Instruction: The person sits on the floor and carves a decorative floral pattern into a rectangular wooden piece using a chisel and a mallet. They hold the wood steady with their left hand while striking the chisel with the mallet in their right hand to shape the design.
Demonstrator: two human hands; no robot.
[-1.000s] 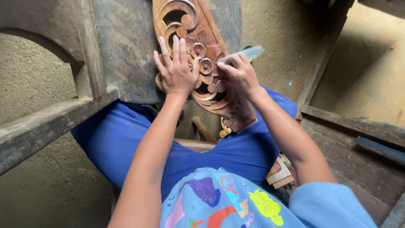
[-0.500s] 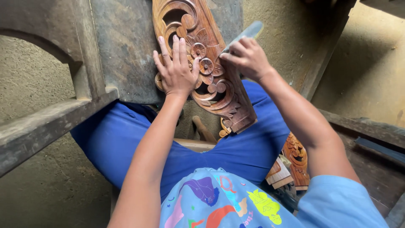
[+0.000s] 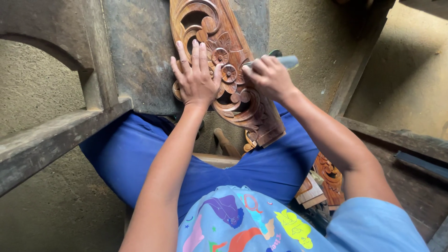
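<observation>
Near: carved scraps (image 3: 326,179) on floor right of blue-trousered knees, tight against a wooden frame (image 3: 396,137). Carved wood panel (image 3: 233,74) near end overhangs the lap, far end runs up the grey tabletop (image 3: 135,56). Left hand (image 3: 196,81) flat, fingers spread, on panel's left edge. Right hand (image 3: 268,77) fingers closed around a grey-handled tool (image 3: 282,60), tip hidden. Rail (image 3: 51,140) crowds left side.
</observation>
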